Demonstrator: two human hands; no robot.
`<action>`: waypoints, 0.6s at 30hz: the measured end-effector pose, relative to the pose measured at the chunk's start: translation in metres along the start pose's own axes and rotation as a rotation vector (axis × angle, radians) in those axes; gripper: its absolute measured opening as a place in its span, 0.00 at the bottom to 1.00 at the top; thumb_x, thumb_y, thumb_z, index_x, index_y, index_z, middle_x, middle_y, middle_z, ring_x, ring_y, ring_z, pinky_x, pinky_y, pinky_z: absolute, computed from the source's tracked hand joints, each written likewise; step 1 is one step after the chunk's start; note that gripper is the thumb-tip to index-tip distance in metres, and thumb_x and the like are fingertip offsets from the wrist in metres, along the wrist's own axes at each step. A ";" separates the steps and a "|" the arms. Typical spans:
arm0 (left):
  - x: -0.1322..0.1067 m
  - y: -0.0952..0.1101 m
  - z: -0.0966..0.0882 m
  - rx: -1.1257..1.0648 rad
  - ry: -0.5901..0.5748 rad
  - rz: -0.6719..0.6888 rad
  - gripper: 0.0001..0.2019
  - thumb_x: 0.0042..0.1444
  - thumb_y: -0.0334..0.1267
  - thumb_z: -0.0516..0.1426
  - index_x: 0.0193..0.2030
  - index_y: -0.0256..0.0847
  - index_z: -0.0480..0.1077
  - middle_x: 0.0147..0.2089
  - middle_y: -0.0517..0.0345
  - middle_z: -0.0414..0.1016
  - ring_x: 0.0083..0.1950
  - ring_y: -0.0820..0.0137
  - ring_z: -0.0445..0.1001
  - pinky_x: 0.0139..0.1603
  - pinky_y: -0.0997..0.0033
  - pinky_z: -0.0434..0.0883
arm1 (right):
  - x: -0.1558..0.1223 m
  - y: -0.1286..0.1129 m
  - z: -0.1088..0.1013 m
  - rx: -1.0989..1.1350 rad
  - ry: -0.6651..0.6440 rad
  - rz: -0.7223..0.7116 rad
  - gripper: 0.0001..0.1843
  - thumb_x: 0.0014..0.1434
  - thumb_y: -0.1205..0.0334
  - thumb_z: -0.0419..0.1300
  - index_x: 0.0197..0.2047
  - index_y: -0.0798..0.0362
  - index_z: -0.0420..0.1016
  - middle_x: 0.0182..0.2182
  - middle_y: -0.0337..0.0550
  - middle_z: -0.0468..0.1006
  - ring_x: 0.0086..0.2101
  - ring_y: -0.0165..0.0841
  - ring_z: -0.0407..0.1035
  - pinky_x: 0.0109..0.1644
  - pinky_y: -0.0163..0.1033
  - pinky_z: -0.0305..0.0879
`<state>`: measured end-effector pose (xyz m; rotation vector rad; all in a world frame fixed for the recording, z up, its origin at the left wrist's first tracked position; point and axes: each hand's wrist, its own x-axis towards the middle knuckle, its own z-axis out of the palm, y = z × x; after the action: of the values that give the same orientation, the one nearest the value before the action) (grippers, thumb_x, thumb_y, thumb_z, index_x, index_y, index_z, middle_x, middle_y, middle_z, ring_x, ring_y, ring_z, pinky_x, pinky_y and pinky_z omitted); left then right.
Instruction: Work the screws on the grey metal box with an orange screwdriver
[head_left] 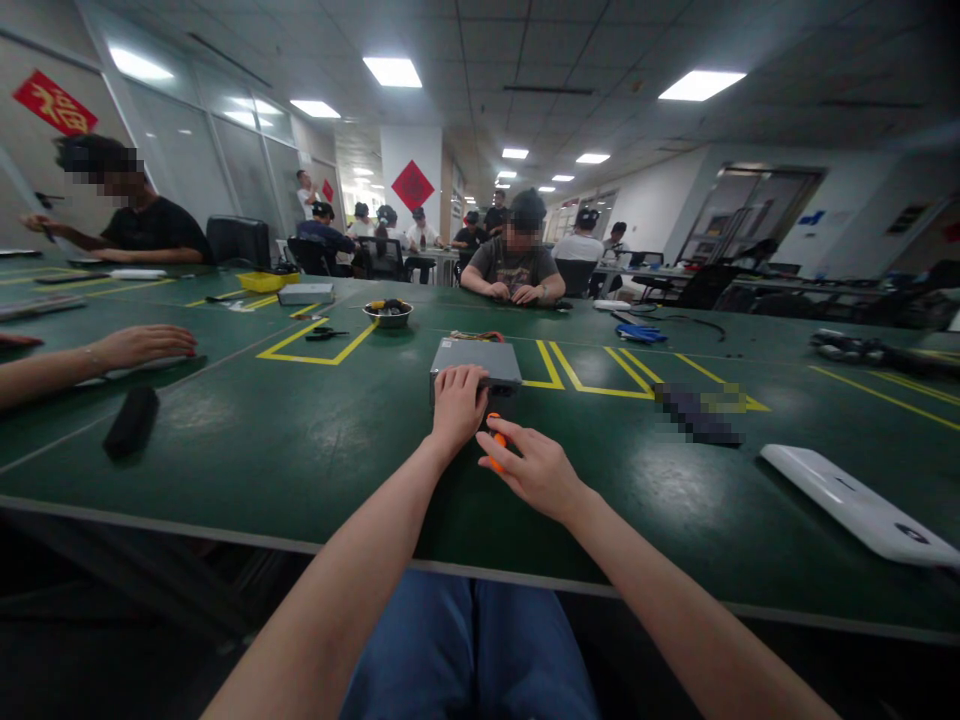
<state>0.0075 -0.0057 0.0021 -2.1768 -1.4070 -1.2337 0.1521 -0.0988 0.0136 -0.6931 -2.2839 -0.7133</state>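
Grey, hard-edged box (487, 354), gripped by the left hand (459, 402); the right hand (541, 474) pinches a rounded orange handle (499, 439).

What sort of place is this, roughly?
Likely a shared workshop or training room: a green worktable marked with yellow lines, a grey metal box under the left hand, and several seated people.

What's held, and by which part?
The right hand holds an orange-handled tool by its handle. The left hand rests on the near edge of the grey box; whether it grips is unclear.
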 end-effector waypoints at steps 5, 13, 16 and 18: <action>0.000 0.000 -0.001 -0.008 0.009 0.006 0.11 0.56 0.36 0.52 0.46 0.45 0.64 0.50 0.57 0.69 0.53 0.65 0.63 0.59 0.61 0.54 | 0.001 0.000 0.001 0.014 -0.003 -0.006 0.13 0.60 0.66 0.51 0.49 0.57 0.62 0.47 0.57 0.68 0.46 0.38 0.67 0.45 0.39 0.69; -0.001 0.001 -0.003 -0.014 0.009 -0.002 0.11 0.56 0.35 0.51 0.46 0.45 0.64 0.51 0.57 0.69 0.54 0.64 0.63 0.59 0.61 0.54 | -0.005 0.006 0.009 0.021 0.147 0.157 0.08 0.58 0.61 0.56 0.32 0.52 0.59 0.35 0.47 0.71 0.33 0.33 0.69 0.34 0.36 0.69; -0.001 0.001 -0.002 -0.019 0.010 -0.005 0.11 0.56 0.35 0.51 0.46 0.45 0.64 0.50 0.57 0.69 0.53 0.64 0.63 0.59 0.61 0.54 | -0.003 0.006 0.008 0.051 0.149 0.203 0.07 0.59 0.60 0.55 0.35 0.52 0.58 0.37 0.49 0.70 0.35 0.34 0.70 0.35 0.37 0.70; -0.001 0.001 -0.003 -0.021 0.011 -0.004 0.10 0.56 0.35 0.51 0.46 0.45 0.64 0.50 0.57 0.69 0.53 0.64 0.63 0.59 0.61 0.54 | -0.003 0.007 0.004 0.055 0.153 0.193 0.07 0.59 0.61 0.55 0.37 0.53 0.58 0.37 0.50 0.70 0.36 0.34 0.70 0.36 0.38 0.71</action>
<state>0.0071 -0.0085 0.0035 -2.1789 -1.4008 -1.2653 0.1569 -0.0917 0.0112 -0.7921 -2.0574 -0.5889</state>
